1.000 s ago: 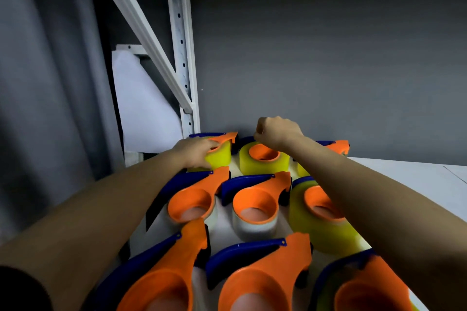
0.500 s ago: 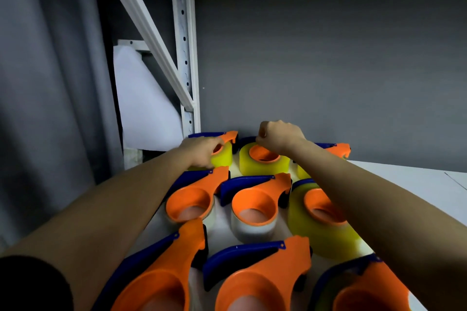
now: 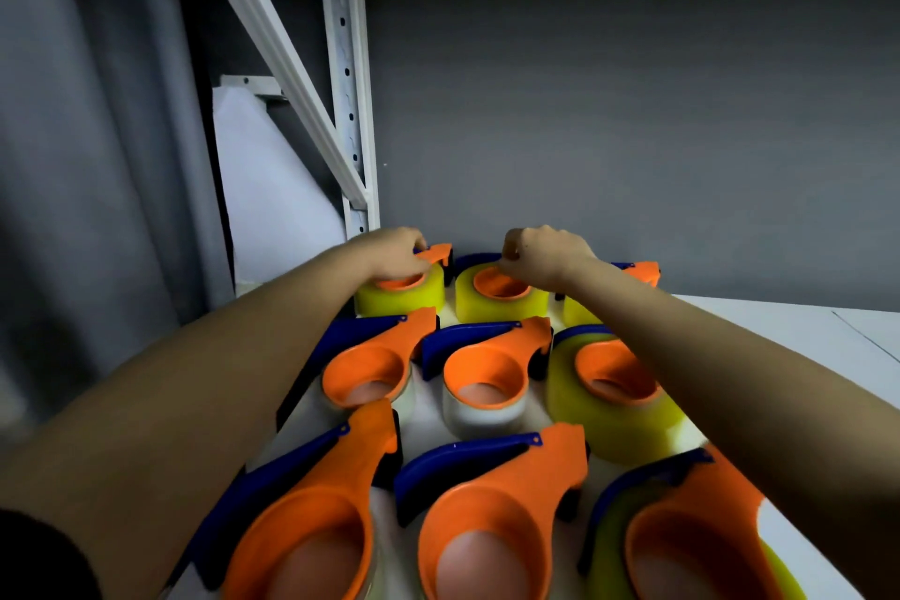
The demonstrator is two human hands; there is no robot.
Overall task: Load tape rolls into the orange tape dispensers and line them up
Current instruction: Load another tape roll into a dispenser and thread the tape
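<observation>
I see a dark grey wall [image 3: 633, 112] filling the back of the view, a grey curtain [image 3: 73, 161] on the left, and a white metal rack [image 3: 348, 88] with a slanted brace standing in the corner. Below them a white worktop [image 3: 789, 326] runs off to the right.

On the worktop nine orange tape dispensers [image 3: 492, 375] lie flat in three rows of three, each with its long axis running from the round hub near me out to the nose, noses pointing away and a little right, blue guards on their left sides. The back row and the right-hand column carry yellow tape rolls [image 3: 613, 414]; the others in the middle row hold clear ones.

My left grip [image 3: 394, 253] rests on the far-left dispenser [image 3: 433, 253] in the back row, fingers curled over its hub and handle. My right grip [image 3: 540, 253] is a closed fist at the far rim of the back-middle dispenser [image 3: 501, 285]; I cannot tell what it pinches. The far-right dispenser [image 3: 643, 270] shows only its nose past my right wrist.
</observation>
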